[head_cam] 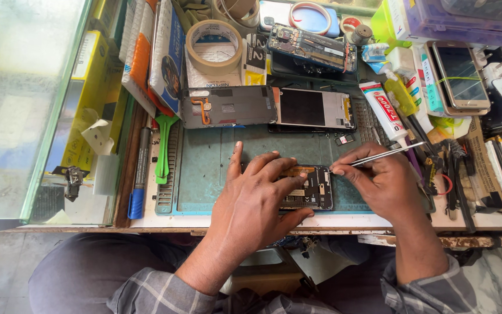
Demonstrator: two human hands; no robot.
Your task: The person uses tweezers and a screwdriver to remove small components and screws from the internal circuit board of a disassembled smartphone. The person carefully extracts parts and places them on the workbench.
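Observation:
An opened phone [314,187] with its circuit boards bare lies on the green work mat [204,168] near the front edge. My left hand [257,195] lies flat over the phone's left part, fingers spread, pressing it down. My right hand [379,177] grips thin metal tweezers [384,154]. Their tip touches the phone's upper right corner.
Behind the mat lie a phone back frame [228,106] and a screen frame [312,109]. Further back are a tape roll [213,46] and another opened phone [312,46]. A glue tube [383,110], a phone [459,75] and hand tools [472,174] crowd the right. A glass panel [24,87] stands at left.

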